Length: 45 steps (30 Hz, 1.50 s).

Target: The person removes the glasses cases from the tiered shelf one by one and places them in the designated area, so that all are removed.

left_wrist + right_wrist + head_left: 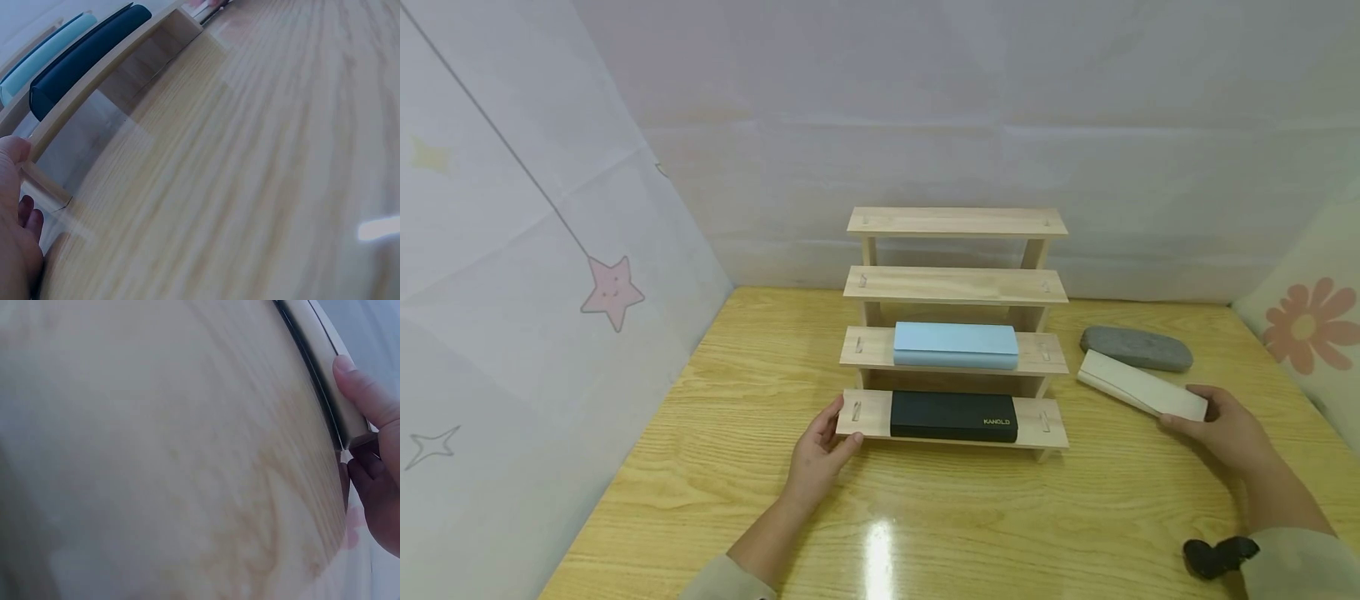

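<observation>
A four-step wooden riser [955, 287] stands mid-table. A black case [953, 416] [81, 59] lies on its lowest step, a light blue case [956, 345] [44, 53] on the step above. My left hand [823, 446] [15, 219] holds the lowest step's left end, thumb on top. My right hand [1221, 425] [369, 444] grips the near end of a cream case [1141, 386] [328, 369] on the table to the riser's right, thumb on top. A grey case [1137, 347] lies just behind it.
Pale sheets wall the wooden table [925, 517] at the back and both sides, with a pink star [612, 289] left and an orange flower [1307, 325] right. A small black object [1217, 556] sits at my right wrist.
</observation>
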Tool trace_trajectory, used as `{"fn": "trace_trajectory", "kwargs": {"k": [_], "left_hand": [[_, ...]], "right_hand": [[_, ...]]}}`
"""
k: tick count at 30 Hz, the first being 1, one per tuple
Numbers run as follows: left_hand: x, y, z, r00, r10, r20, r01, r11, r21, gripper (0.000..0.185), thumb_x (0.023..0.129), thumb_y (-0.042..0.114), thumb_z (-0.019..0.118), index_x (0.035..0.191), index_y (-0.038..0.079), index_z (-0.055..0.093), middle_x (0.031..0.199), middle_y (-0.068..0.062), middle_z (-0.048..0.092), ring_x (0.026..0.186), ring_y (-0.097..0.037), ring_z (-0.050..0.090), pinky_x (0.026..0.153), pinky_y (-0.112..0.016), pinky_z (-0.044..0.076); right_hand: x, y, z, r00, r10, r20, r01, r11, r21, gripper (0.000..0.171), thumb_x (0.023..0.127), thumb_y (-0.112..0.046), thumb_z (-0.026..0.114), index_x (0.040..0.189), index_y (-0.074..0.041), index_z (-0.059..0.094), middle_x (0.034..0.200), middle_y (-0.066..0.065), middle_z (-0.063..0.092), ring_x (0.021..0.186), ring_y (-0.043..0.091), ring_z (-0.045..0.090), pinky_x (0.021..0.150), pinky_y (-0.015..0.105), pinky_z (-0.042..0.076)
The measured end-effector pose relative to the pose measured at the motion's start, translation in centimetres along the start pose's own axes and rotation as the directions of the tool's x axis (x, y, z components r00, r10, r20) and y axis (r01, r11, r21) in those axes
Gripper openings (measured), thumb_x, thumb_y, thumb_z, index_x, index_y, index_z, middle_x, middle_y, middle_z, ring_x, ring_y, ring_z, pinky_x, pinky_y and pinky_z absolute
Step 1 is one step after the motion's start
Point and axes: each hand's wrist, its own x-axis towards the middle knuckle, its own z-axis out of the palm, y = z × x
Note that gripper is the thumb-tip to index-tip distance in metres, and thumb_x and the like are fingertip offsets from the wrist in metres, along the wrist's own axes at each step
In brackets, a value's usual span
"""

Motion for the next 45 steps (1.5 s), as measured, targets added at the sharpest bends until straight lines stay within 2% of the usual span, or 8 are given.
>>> {"fn": "trace_trajectory", "kwargs": {"k": [7,15,22,37,45], "left_hand": [[0.0,0.0,0.0,1.0,-0.011,0.004,0.011,1.0,0.001,0.068,0.091,0.013,0.07,0.149,0.001,0.036,0.158,-0.012,0.032,0.147,-0.031,0.028,0.116,-0.044,0.031],[0.1,0.2,0.1,1.0,-0.002,0.009,0.003,1.0,-0.015,0.068,0.091,0.01,0.069,0.149,0.0,0.035,0.159,-0.014,0.031,0.147,-0.03,0.029,0.115,-0.045,0.032],[0.0,0.2,0.1,1.0,0.002,0.01,-0.002,1.0,-0.008,0.067,0.092,0.011,0.069,0.149,-0.001,0.036,0.158,-0.015,0.031,0.147,-0.032,0.029,0.115,-0.048,0.032],[-0.1,0.1,0.0,1.0,-0.018,-0.007,0.018,1.0,0.012,0.067,0.091,0.013,0.071,0.149,0.003,0.038,0.158,-0.012,0.034,0.147,-0.031,0.029,0.116,-0.044,0.032],[-0.1,0.1,0.1,1.0,-0.009,-0.006,0.009,1.0,0.01,0.067,0.091,0.012,0.07,0.148,0.002,0.038,0.158,-0.012,0.034,0.146,-0.03,0.03,0.115,-0.044,0.032]], "right_hand": [[0.3,0.2,0.1,1.0,-0.004,0.008,0.004,1.0,-0.001,0.097,0.092,-0.051,0.063,0.149,0.013,0.017,0.136,0.046,0.034,0.115,0.058,0.042,0.084,0.062,0.045],[0.6,0.3,0.3,1.0,0.02,-0.021,-0.02,1.0,0.019,0.101,0.091,-0.054,0.062,0.152,0.009,0.011,0.142,0.048,0.026,0.123,0.065,0.032,0.094,0.071,0.036],[0.5,0.0,0.2,0.997,0.077,-0.024,-0.075,0.993,0.092,0.102,0.093,-0.057,0.057,0.155,0.003,0.002,0.15,0.045,0.012,0.129,0.066,0.022,0.099,0.076,0.028],[0.8,-0.5,0.3,0.993,0.096,-0.072,-0.091,0.993,0.072,0.098,0.096,-0.054,0.053,0.154,0.005,0.001,0.151,0.042,0.013,0.133,0.064,0.02,0.104,0.073,0.026],[1.2,-0.5,0.3,0.993,0.09,-0.073,-0.082,0.99,0.114,0.095,0.098,-0.053,0.05,0.154,0.005,0.0,0.154,0.04,0.007,0.137,0.063,0.014,0.108,0.073,0.022]]}}
